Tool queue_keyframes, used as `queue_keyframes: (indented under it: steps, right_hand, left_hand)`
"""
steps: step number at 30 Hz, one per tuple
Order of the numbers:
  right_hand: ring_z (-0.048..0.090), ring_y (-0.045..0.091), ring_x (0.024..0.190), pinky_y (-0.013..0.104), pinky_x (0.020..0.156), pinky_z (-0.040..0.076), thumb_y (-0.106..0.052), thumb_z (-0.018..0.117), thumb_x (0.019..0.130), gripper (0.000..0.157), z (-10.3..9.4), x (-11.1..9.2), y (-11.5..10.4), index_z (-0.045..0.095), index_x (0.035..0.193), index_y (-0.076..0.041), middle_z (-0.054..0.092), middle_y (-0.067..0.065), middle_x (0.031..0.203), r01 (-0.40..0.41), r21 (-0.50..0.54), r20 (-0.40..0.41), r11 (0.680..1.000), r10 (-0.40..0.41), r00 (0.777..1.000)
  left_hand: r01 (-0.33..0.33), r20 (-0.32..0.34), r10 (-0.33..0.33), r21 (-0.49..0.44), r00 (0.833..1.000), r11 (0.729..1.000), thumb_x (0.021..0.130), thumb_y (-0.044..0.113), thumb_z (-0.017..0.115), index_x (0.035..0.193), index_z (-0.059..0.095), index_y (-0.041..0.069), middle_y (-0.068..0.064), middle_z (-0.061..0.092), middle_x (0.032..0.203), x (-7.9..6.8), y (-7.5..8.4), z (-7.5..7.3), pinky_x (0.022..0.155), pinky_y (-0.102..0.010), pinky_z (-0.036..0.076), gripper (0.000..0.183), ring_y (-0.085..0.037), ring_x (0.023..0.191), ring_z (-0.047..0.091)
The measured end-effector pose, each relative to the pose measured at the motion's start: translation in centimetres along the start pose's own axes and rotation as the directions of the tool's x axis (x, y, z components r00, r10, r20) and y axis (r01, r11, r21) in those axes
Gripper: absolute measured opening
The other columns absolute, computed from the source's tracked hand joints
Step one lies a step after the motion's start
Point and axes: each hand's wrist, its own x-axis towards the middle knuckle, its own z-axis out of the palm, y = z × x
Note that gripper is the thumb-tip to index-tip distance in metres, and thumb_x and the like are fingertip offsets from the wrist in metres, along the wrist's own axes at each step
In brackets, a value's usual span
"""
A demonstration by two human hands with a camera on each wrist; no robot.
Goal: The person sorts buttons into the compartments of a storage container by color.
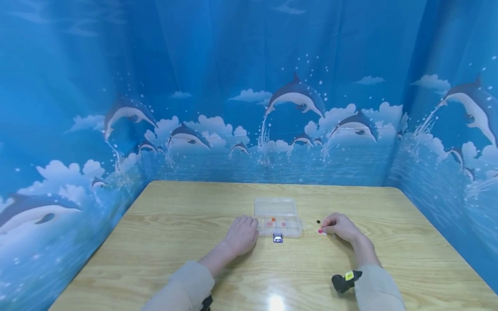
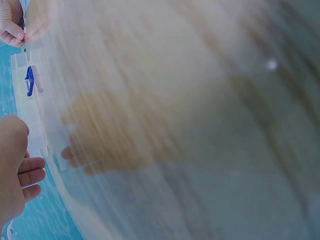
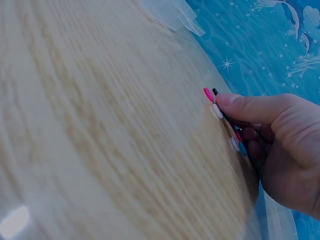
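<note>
A clear plastic compartment box lies with its lid open towards the back. In the head view, my left hand rests at the box's left edge, its fingers loosely bent in the left wrist view. My right hand reaches down to small flat button-like pieces, thumb and fingers close together. Near its thumb tip are a pink piece, a white piece and a black piece. A blue piece shows under the curled fingers. Whether anything is pinched is hidden.
Inside the box are an orange piece and pale pink pieces. A small blue-framed object stands against the box's front. The wooden table is bordered by a blue dolphin-print curtain.
</note>
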Motion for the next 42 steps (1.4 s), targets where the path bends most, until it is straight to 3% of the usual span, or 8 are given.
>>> queue_keyframes:
  steps: [9,15,24,29,36,42]
  right_hand:
    - [0.050,0.018,0.063,0.031,0.059,0.043,-0.010,0.062,0.085,0.011,-0.5,0.1,-0.1,0.061,0.089,0.000,0.056,0.006,0.080,-0.010,0.052,0.040,0.999,0.008,0.999]
    - [0.051,0.018,0.064,0.031,0.060,0.043,-0.010,0.062,0.085,0.013,-0.6,-0.1,-0.5,0.062,0.092,0.001,0.058,0.006,0.080,-0.042,0.063,0.037,0.997,0.040,0.999]
    - [0.051,0.018,0.074,0.030,0.062,0.043,-0.009,0.060,0.088,0.013,-0.9,0.0,-0.5,0.063,0.094,0.002,0.061,0.008,0.092,-0.020,0.044,-0.004,0.999,0.020,1.000]
    - [0.050,0.018,0.071,0.028,0.057,0.043,-0.009,0.058,0.089,0.015,-0.9,0.1,-0.9,0.061,0.096,0.003,0.060,0.007,0.087,-0.026,0.074,-0.027,0.997,0.028,0.999]
    - [0.044,0.014,0.053,0.027,0.046,0.042,-0.011,0.059,0.089,0.015,-0.2,0.2,-1.5,0.061,0.096,0.002,0.059,0.007,0.084,-0.066,0.112,-0.039,0.992,0.070,0.997]
    - [0.042,0.014,0.054,0.027,0.045,0.040,-0.014,0.061,0.088,0.016,0.2,0.5,-2.1,0.061,0.095,0.000,0.059,0.009,0.088,-0.050,0.121,-0.021,0.991,0.053,0.998]
  left_hand:
    - [-0.009,-0.037,0.009,0.009,0.999,1.000,0.093,0.027,0.049,0.101,0.055,0.005,-0.005,0.054,0.087,0.0,-0.1,-0.1,0.076,-0.029,0.044,0.024,-0.017,0.082,0.049]
    - [0.001,0.001,-0.001,0.016,1.000,1.000,0.094,0.030,0.048,0.104,0.056,0.005,-0.005,0.056,0.090,0.1,-0.1,-0.2,0.077,-0.030,0.045,0.027,-0.017,0.084,0.050]
    - [0.009,0.020,-0.009,0.021,1.000,1.000,0.094,0.030,0.048,0.106,0.056,0.005,-0.005,0.056,0.092,0.2,-0.1,-0.3,0.077,-0.030,0.044,0.029,-0.017,0.085,0.050]
    - [0.006,0.007,-0.007,0.021,1.000,1.000,0.094,0.030,0.049,0.105,0.056,0.005,-0.005,0.056,0.091,0.2,-0.1,-0.2,0.076,-0.030,0.045,0.029,-0.017,0.083,0.050]
    - [-0.004,-0.005,0.005,0.029,1.000,1.000,0.094,0.029,0.049,0.102,0.055,0.005,-0.005,0.055,0.088,0.1,-0.1,0.0,0.073,-0.029,0.044,0.027,-0.017,0.081,0.049]
    - [-0.002,-0.007,0.002,0.024,1.000,1.000,0.094,0.029,0.049,0.102,0.056,0.005,-0.005,0.055,0.088,0.0,0.0,0.1,0.074,-0.030,0.044,0.027,-0.017,0.081,0.049]
